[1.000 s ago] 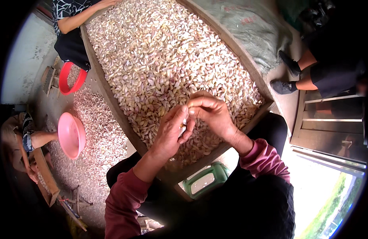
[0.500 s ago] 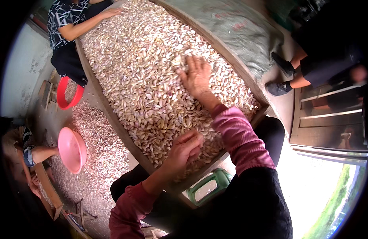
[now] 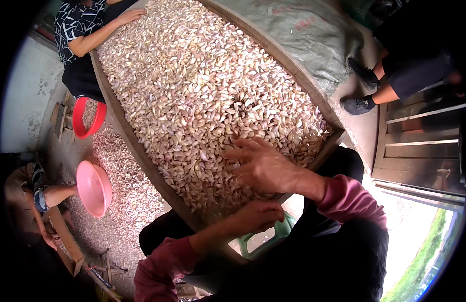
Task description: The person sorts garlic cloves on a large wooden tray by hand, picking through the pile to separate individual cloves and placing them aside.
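Observation:
Loose garlic cloves [image 3: 192, 95], pale with purplish tinges, fill a long wooden-sided tray [image 3: 123, 122] in front of me. Over its near part my right hand [image 3: 260, 163] reaches across the cloves, fingers spread and slightly blurred by motion. My left hand [image 3: 258, 216] is at the tray's near edge, just below the right one. Its fingers are curled closed, and whatever may be inside them is hidden.
A green plastic stool [image 3: 268, 241] stands below the tray's near edge. On the left floor are a pink basin [image 3: 94, 189], a red basin [image 3: 98, 121] and heaped cloves [image 3: 135, 189]. Co-workers sit far left and lower left; another person's legs are at right beside a grey-green sack [image 3: 303, 40].
My right hand has drawn back from the middle of the cloves toward me. My left hand has moved right and down to the tray's near edge.

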`<state>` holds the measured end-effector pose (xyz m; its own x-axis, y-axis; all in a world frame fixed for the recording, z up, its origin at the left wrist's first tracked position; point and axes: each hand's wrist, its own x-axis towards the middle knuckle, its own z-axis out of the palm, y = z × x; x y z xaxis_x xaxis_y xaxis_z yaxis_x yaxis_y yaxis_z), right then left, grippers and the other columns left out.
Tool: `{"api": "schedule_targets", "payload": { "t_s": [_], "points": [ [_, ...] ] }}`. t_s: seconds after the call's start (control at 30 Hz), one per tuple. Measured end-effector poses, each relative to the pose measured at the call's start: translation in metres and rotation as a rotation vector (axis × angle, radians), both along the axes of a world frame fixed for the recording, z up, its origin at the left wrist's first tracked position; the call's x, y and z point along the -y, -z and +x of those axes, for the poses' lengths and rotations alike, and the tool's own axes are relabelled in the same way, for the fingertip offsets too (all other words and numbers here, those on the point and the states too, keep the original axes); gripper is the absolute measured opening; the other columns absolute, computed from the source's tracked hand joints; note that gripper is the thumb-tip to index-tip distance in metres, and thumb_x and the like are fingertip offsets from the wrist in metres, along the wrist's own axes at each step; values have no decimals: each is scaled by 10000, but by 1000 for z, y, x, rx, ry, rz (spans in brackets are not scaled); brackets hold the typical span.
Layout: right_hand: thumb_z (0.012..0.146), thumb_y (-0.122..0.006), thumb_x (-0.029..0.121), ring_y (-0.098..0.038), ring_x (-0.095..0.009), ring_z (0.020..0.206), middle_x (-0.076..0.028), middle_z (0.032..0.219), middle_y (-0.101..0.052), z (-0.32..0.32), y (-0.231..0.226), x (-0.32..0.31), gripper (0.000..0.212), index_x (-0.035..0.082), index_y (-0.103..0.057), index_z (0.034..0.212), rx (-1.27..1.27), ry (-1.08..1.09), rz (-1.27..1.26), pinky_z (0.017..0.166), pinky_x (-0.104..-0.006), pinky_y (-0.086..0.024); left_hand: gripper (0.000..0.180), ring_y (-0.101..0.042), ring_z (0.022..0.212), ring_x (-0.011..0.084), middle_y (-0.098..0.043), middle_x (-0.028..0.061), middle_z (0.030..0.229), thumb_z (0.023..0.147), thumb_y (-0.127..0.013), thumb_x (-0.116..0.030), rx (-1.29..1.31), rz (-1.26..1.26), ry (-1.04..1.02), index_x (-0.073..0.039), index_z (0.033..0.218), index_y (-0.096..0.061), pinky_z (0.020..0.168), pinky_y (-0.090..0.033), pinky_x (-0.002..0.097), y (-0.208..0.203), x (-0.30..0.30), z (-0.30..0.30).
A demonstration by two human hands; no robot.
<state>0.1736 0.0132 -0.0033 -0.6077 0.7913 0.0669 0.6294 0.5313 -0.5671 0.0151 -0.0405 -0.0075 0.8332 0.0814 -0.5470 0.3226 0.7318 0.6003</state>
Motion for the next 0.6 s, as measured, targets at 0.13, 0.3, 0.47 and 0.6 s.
{"api": "schedule_targets", "payload": {
  "t_s": [0.13,0.3,0.47,0.6],
  "points": [
    [991,-456,152,-687,-269,712,-174,849,-689,43,11,-53,284,3,-687,916,108,183,138,542,-274,-612,154,-396,507,27,-460,-53,612,980,-557,-193,30,-7,8,-64,929,-624,448,-302,199,-1,-1,1],
    [917,-632,118,-696,-226,843,-98,1039,-715,84,32,-143,140,100,-724,1021,-41,555,48,791,-315,-603,152,-397,514,23,-465,-59,621,971,-574,-197,13,-4,1,-58,938,-625,460,-300,196,0,-4,2],
    [883,-683,156,-694,-173,880,-23,1129,-697,98,57,-168,220,210,-725,1092,62,457,169,857,-303,-576,154,-400,528,16,-461,-71,629,965,-583,-204,-4,-3,0,-60,946,-631,469,-305,197,-7,-8,0],
    [864,-697,165,-684,-193,895,-15,1071,-691,90,63,-171,220,207,-727,1078,143,364,321,856,-325,-564,152,-397,529,13,-460,-75,635,965,-581,-207,-4,20,11,-65,958,-635,467,-303,197,1,-6,-1]
  ]
}}
